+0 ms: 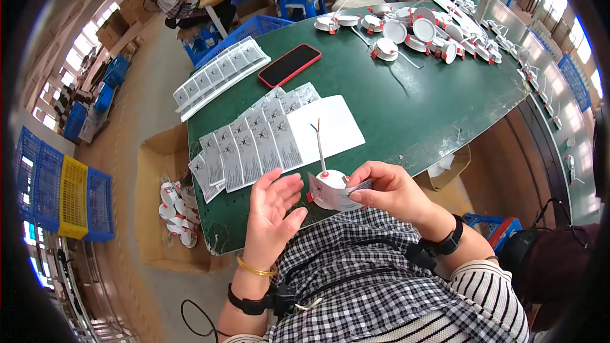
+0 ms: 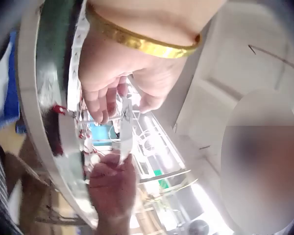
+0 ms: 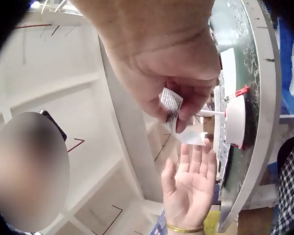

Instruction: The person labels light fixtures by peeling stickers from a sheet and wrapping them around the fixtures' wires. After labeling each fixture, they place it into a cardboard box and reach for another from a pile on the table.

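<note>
My right hand (image 1: 397,194) pinches one end of a silver-grey printed label (image 1: 325,195) between thumb and fingers. The label curves in front of a round white downlight (image 1: 335,179), hiding part of it in the head view. The downlight sits at the table's near edge, with red clips at its sides and a grey cable rising to bare-ended coloured wires. Near the label's free end, my left hand (image 1: 273,213) is raised with fingers spread and relaxed. In the right wrist view, the open palm of the left hand (image 3: 190,188) faces the label (image 3: 172,110).
Sheets of printed labels (image 1: 251,146) overlap a white sheet (image 1: 337,130) on the green table (image 1: 438,98). A red-edged phone (image 1: 290,66) lies beyond them. Many downlights (image 1: 424,28) are heaped at the back right. A cardboard box (image 1: 152,216) holding white parts stands left.
</note>
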### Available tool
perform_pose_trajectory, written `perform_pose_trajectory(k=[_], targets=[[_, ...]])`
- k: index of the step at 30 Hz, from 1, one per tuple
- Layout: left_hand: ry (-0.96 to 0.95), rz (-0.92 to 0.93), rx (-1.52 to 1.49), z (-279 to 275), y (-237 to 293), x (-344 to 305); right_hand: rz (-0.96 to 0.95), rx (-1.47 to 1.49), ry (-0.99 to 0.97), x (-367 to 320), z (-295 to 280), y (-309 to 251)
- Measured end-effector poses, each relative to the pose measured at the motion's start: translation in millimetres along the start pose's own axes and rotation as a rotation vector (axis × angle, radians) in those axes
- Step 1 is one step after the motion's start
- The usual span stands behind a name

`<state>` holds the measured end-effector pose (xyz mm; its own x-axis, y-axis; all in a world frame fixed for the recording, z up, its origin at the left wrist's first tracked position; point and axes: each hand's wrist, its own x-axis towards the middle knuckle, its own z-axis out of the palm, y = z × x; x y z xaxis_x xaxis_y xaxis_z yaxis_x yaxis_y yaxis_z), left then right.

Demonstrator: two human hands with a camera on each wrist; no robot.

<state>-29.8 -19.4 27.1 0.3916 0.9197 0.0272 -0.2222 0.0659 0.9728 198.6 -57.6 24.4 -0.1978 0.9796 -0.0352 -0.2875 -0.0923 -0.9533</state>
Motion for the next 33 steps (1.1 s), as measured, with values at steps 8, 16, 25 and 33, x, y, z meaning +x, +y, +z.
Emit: perform_pose_trajectory(k=[8,16,25,33], targets=[[-0.354,-0.041,0.365,1.0,10.1,20.5,-0.013,-0.096,-0.247,4.8,-15.4,-8.5],[-0.153,-0.109,0.272,-2.6,20.0,19.0,-0.164,-0.35,0.08,35.1,-17.9,26.9],[-0.037,-0.109,0.282,-1.7,12.3,38.7,-0.52,-0.848,0.03,44.7,8.3,49.2],[0.053,-0.075,0.344,-4.9,1.9,44.0,-0.492,-0.821,-0.017,43.7,9.9,50.0]])
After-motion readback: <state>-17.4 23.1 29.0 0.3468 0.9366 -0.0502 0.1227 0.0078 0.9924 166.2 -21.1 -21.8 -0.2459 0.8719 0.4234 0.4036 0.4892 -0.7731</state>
